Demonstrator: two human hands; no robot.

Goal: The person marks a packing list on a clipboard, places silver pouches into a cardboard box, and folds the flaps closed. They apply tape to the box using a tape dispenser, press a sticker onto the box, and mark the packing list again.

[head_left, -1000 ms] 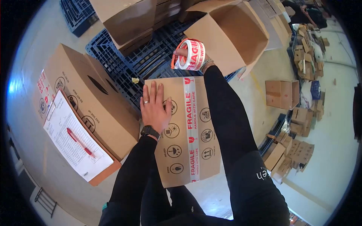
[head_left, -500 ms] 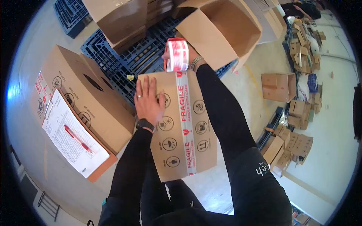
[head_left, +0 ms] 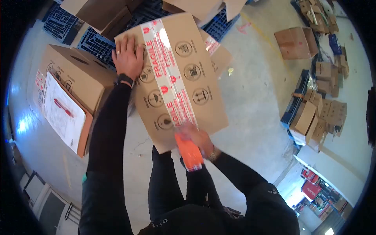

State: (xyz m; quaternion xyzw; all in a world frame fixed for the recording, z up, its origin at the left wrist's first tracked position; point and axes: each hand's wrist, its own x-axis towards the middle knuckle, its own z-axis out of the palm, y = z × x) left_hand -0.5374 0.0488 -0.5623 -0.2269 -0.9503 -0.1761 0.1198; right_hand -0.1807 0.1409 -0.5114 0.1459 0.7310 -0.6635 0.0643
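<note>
A brown cardboard box (head_left: 213, 107) with black handling symbols is tilted in front of me. White tape (head_left: 174, 80) printed FRAGILE in red runs along its face, with a second strip partly overlapping the first. Flat on the box's far left corner lies my left hand (head_left: 128, 58), fingers stretched out. My right hand (head_left: 196, 138) is closed around an orange tape dispenser (head_left: 188, 153) at the box's near edge, over the end of the tape. Motion blurs this hand a little, and the tape roll is mostly hidden.
On the left, a larger carton (head_left: 78, 80) carries a clipboard (head_left: 64, 113) with papers and a red pen (head_left: 63, 107). Blue pallets (head_left: 96, 47) and open cartons (head_left: 197, 9) stand beyond. More cartons (head_left: 291, 43) are along the right wall.
My right hand has brought the tape dispenser from the far edge of the box to its near edge. The box has tilted and shifted, and a second strip of tape now shows.
</note>
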